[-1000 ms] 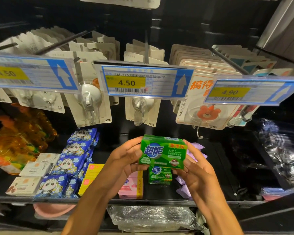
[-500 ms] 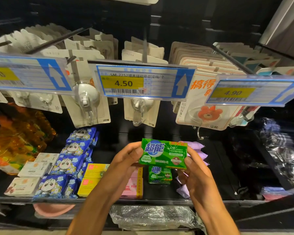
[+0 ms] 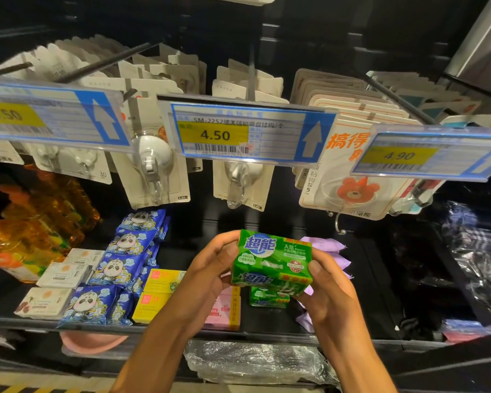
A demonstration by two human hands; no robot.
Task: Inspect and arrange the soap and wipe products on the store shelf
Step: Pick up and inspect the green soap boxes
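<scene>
Tilted since half a second ago, the green soap pack (image 3: 272, 260) now shows me its front edge besides its printed top. My left hand (image 3: 210, 268) and right hand (image 3: 326, 290) pinch its short ends above the shelf (image 3: 281, 334), with its long axis running left-right. Inspection is underway (placing remains, I judge). Another green pack (image 3: 268, 299) lies below.

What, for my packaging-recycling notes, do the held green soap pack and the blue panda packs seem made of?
Held green soap pack: probably glossy printed plastic film or coated paper over a firm block; it shows sheen and sharp box edges. Blue panda packs: likely soft plastic film; they look puffy and crinkled, with sealed seams.
</scene>
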